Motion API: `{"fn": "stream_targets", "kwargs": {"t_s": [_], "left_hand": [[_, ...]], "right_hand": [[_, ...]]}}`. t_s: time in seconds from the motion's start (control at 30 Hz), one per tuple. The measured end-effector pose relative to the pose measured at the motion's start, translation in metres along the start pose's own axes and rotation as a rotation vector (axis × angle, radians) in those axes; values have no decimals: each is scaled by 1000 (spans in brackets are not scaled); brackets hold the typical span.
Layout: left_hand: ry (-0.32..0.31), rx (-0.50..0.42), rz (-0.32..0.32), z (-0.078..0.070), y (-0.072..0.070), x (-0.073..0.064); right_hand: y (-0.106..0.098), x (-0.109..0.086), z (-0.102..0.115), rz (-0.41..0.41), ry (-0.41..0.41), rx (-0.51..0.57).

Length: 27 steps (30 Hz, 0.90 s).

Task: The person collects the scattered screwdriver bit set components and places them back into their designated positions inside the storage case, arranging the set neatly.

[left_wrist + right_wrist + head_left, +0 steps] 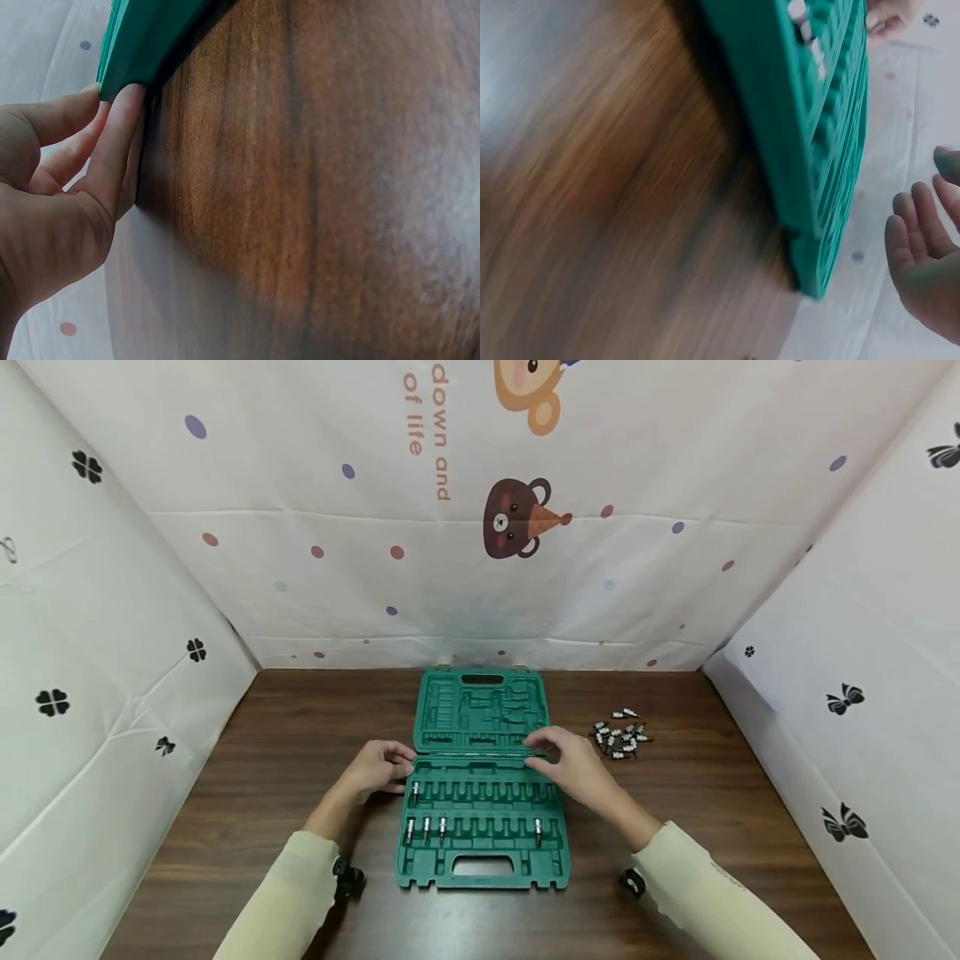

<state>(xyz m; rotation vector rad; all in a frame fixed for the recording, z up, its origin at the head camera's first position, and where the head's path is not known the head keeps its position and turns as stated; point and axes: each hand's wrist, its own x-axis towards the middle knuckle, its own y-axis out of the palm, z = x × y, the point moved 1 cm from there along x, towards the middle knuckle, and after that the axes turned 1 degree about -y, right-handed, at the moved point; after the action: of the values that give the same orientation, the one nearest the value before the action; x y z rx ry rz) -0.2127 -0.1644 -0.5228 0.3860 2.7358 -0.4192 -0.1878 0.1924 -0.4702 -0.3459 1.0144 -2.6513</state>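
Note:
A green plastic tool case (483,852) lies unfolded on the table, its moulded lid (480,710) toward the back wall. Silver bit sockets stand in its slots: one socket (416,792) at the left of the upper row, several in the lower row, including one (538,832) set apart on the right. My left hand (375,768) pinches the case's left edge near the hinge; the left wrist view shows its thumb and fingers (124,112) at the green corner. Over the right side by the hinge hovers my right hand (576,770), thumb and fingers apart, holding nothing visible.
A loose pile of bit sockets (618,739) lies on the brown wooden table (315,718), right of the lid. Printed white cloth walls (337,585) enclose the back and both sides.

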Motion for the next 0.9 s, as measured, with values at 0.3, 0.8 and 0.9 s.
{"fn": "stream_targets", "kwargs": {"t_s": [0.3, 0.8, 0.9], "left_hand": [[-4, -2, -10, -2, 0, 0], [-11, -1, -14, -1, 1, 0], [-16, -1, -21, -1, 1, -1]], "right_hand": [[-27, -12, -33, -125, -1, 53], [-67, -25, -86, -213, 23, 112], [-73, -27, -96, -235, 12, 74]]}}
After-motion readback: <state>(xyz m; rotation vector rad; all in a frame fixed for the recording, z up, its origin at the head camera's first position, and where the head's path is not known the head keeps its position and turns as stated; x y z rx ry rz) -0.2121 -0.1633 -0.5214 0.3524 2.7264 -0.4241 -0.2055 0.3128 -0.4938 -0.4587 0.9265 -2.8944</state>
